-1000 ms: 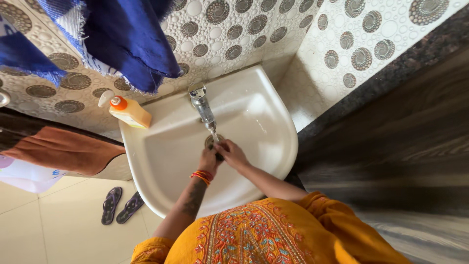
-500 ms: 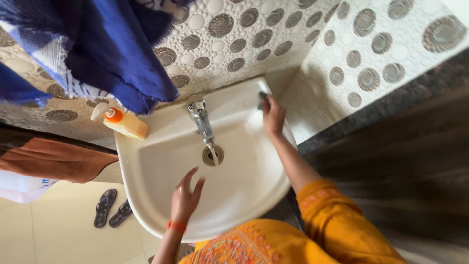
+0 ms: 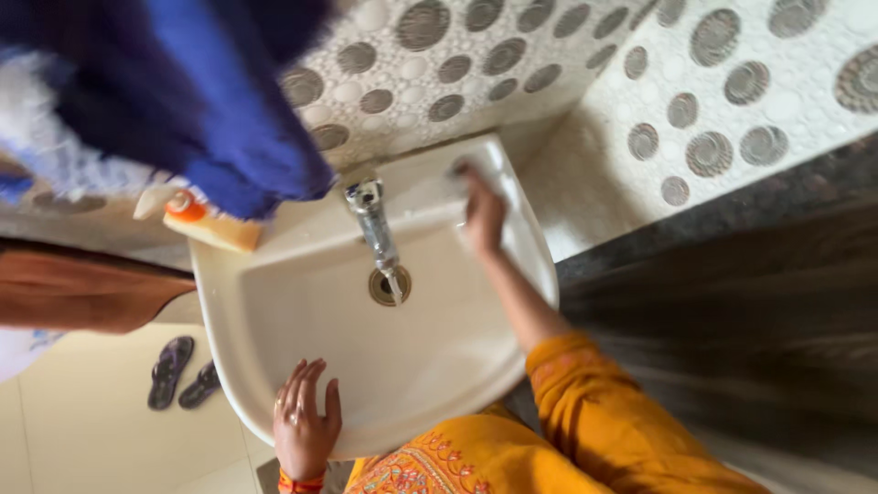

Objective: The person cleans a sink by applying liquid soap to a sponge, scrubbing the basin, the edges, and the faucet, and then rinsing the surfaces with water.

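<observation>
Washbasin [image 3: 302, 302] sat below me, tap [image 3: 373, 227] over its drain. My left hand [image 3: 305, 423] lay flat on the front rim, fingers spread, gripping nothing, as if bracing. My right hand [image 3: 483, 212] reached the far right corner; its grip was too blurred to tell.

I wore a mustard-yellow tunic [image 3: 585, 430] with long sleeves and multicoloured floral embroidery down the front [image 3: 412, 471]. Orange-red bangles [image 3: 300, 482] circled my left wrist, and a ring [image 3: 294, 416] sat on one finger of my left hand [image 3: 305, 425].
</observation>
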